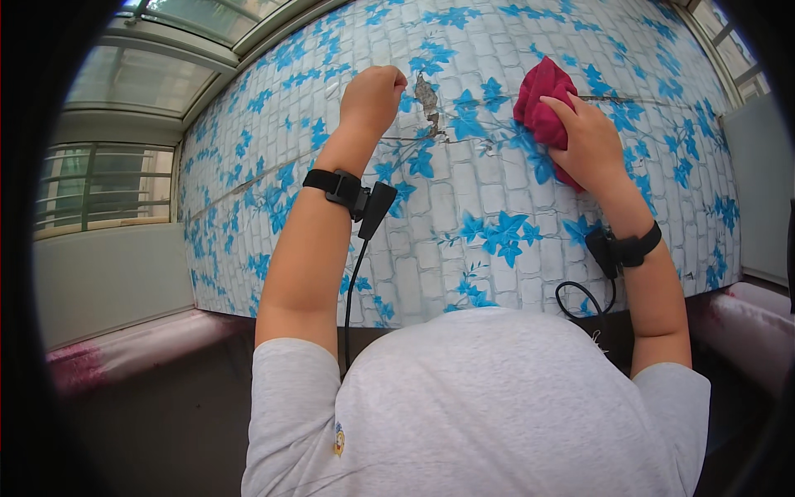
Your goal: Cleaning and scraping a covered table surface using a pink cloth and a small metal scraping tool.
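Observation:
My right hand (590, 147) is closed round a crumpled dark red cloth (546, 98), which bunches up past the fingertips and also shows below the palm. The cloth lies against a flat surface (464, 190) covered in a pale brick pattern with blue leaves. To the left, my left hand (373, 95) is curled into a fist over the same surface, and no object shows in it. Just right of that fist is a ragged torn patch (426, 98) where grey-brown material shows through.
A seam (273, 170) runs across the patterned surface. Barred windows (108, 186) stand at the left, another (733, 41) at the upper right. Pink-stained pale padding (141, 344) lies along the lower left. Black straps with cabled devices (377, 211) sit on both my forearms.

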A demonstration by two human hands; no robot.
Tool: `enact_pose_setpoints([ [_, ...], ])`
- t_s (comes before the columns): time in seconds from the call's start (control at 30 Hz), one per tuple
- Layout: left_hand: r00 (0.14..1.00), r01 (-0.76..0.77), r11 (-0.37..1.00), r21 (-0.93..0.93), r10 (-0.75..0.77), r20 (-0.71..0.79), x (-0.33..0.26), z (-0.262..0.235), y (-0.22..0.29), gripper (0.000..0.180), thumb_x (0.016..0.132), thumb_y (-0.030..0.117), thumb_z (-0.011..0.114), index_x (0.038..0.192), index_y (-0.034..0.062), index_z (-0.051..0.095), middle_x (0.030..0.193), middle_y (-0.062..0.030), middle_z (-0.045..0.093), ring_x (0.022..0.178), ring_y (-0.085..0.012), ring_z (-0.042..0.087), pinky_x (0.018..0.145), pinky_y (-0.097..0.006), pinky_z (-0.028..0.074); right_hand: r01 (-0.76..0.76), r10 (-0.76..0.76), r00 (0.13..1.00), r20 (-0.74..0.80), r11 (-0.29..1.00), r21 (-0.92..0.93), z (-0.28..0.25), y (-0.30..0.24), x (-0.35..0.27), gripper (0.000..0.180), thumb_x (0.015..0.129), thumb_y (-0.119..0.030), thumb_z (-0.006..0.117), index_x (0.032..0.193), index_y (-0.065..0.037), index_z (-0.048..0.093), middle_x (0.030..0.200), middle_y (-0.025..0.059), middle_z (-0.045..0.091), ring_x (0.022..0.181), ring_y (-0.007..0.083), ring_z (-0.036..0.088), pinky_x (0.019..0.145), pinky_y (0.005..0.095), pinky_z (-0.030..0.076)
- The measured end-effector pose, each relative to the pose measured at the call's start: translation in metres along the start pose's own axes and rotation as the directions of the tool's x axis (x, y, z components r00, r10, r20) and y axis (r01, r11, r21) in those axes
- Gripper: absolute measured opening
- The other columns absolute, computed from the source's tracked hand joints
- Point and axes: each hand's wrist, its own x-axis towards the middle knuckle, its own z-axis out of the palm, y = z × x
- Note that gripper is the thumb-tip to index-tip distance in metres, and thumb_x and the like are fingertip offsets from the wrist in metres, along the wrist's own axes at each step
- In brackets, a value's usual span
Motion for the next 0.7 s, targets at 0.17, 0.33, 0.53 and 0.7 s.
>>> enact_pose_setpoints([
  [0.17,0.996,0.083,0.973,-0.215,-0.075,0.044,-0.012,0.003,-0.011,0.019,0.093,0.008,0.066,0.110,0.0092,0.072,0.102,-0.0094,0.078,0.094,-0.0266,0.074,0.080,-0.039,0.057,0.012,-0.012,1.000,0.005,1.000,0.024,0.002,0.001,0.000,0.069,0.074,-0.024,0.086,0.138,-0.022,0.060,0.132,0.0170,0.064,0.114,0.0359,0.064,0.095,0.0460,0.053],
  [0.33,0.989,0.136,0.963,-0.233,-0.120,0.084,-0.015,-0.002,-0.012,0.025,0.091,0.002,0.059,0.110,0.0129,0.072,0.103,-0.0067,0.077,0.094,-0.0265,0.072,0.079,-0.041,0.057,0.002,-0.002,1.000,0.012,1.000,0.023,0.001,0.002,0.000,0.069,0.074,-0.024,0.085,0.138,-0.022,0.060,0.132,0.0177,0.064,0.115,0.0362,0.063,0.096,0.0462,0.053],
  [0.53,1.000,0.000,0.988,-0.152,0.005,0.028,-0.015,-0.009,-0.006,0.024,0.086,0.005,0.065,0.106,0.0141,0.073,0.100,-0.0051,0.076,0.092,-0.0261,0.070,0.077,-0.040,0.056,-0.005,0.005,1.000,0.009,1.000,0.010,0.000,0.002,0.001,0.068,0.074,-0.024,0.085,0.138,-0.023,0.060,0.133,0.0178,0.063,0.116,0.0366,0.063,0.097,0.0463,0.053],
  [0.7,0.992,-0.102,0.972,-0.213,0.085,-0.088,-0.015,-0.003,-0.005,0.021,0.084,0.006,0.064,0.101,0.0135,0.074,0.094,-0.0058,0.075,0.088,-0.0266,0.070,0.075,-0.041,0.056,0.008,-0.008,1.000,0.004,1.000,0.007,0.001,0.000,0.000,0.068,0.074,-0.023,0.085,0.137,-0.023,0.060,0.133,0.0178,0.063,0.115,0.0367,0.063,0.096,0.0461,0.053],
])
